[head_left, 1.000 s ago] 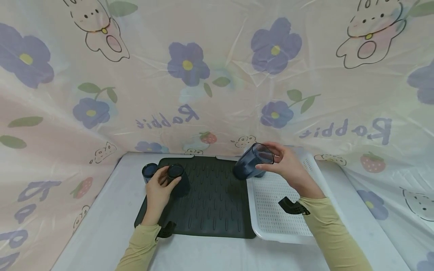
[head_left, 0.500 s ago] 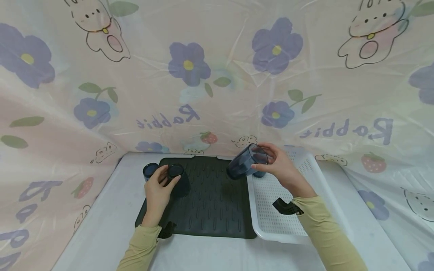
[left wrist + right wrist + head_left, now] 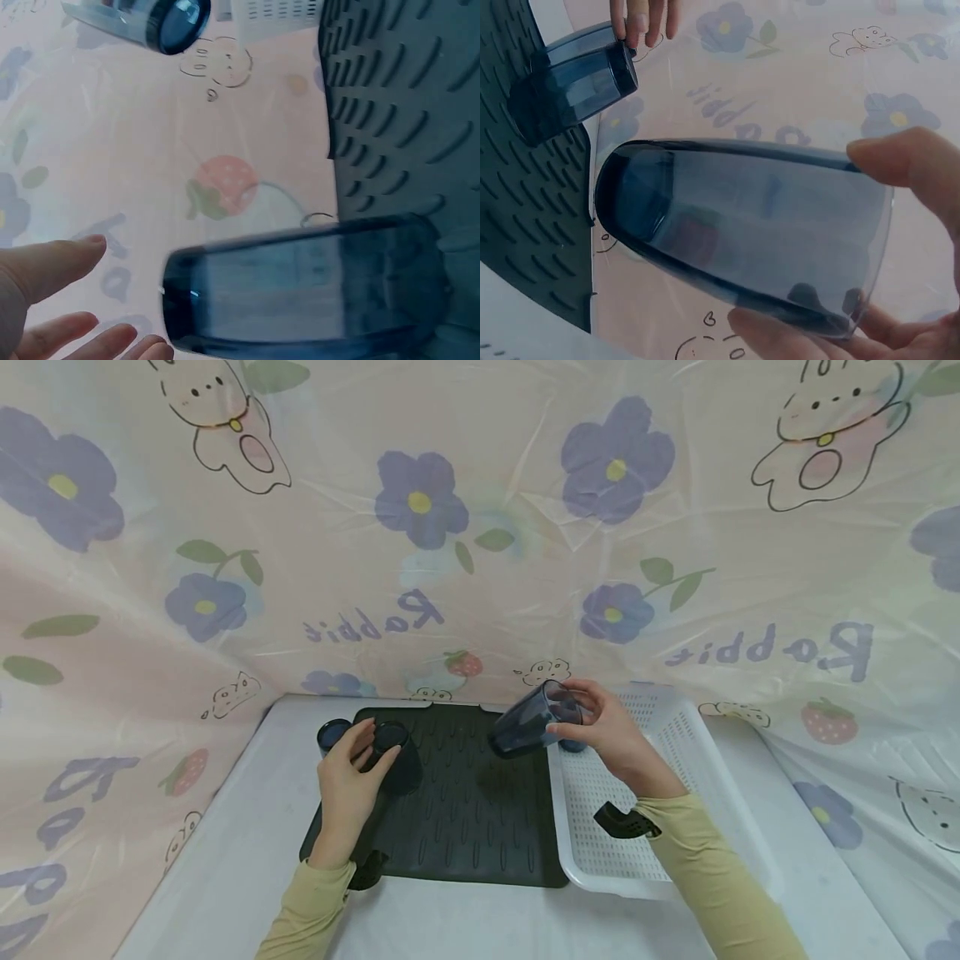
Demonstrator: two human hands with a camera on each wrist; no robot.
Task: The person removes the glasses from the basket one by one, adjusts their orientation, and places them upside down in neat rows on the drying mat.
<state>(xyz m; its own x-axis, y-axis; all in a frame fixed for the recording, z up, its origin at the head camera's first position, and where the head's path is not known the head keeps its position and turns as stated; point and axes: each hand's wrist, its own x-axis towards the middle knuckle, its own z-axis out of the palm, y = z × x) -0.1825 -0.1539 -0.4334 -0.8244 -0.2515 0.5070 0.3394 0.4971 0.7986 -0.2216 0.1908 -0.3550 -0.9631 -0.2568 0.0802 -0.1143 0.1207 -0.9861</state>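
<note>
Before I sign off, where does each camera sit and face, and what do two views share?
Head: worn on the head, facing forward and down at the mat and basket; left hand, right hand and sleeves show.
Left wrist: on that wrist, facing the glass on the mat; left thumb and fingertips show.
Right wrist: on that wrist, facing the held glass; right thumb and fingers show, left fingertips beyond.
Both wrist views share the mat.

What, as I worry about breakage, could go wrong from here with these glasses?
The held glass might slip: it is tilted over the mat, and the right hand grips it only near the rim.

The left hand is very close to the top of the standing glass, so a nudge could tip it, perhaps into the second glass close beside it.
</note>
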